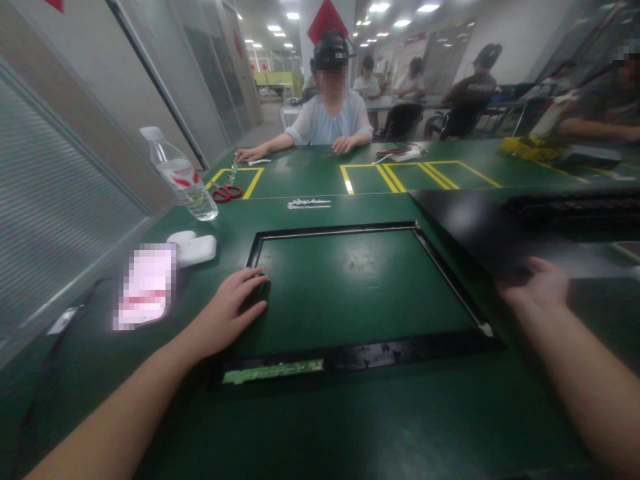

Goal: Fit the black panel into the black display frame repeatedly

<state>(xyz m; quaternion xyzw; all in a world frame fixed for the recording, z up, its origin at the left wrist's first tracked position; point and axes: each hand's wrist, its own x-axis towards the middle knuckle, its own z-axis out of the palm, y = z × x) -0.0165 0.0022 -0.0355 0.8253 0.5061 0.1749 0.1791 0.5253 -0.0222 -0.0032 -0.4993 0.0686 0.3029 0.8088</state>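
Note:
A rectangular black frame (410, 353) lies flat on the green table, with a green circuit-board strip (275, 371) along the left part of its near bar. My left hand (233, 310) rests over the frame's left bar, fingers stretched out and apart, gripping nothing. To the right of the frame, my right hand (543, 290) pinches the near edge of a thin black panel (470, 230). The panel is tilted, blurred by motion, and its left corner reaches close to the frame's far right corner. My right fingertips are partly hidden behind the panel.
Left of the frame are a phone (145, 287), a white case (200, 249) and a water bottle (185, 183). Red scissors (227, 194) and small white strips (309, 203) lie farther back. A person (327, 113) sits opposite, hands on the table. Dark parts (575, 210) lie right.

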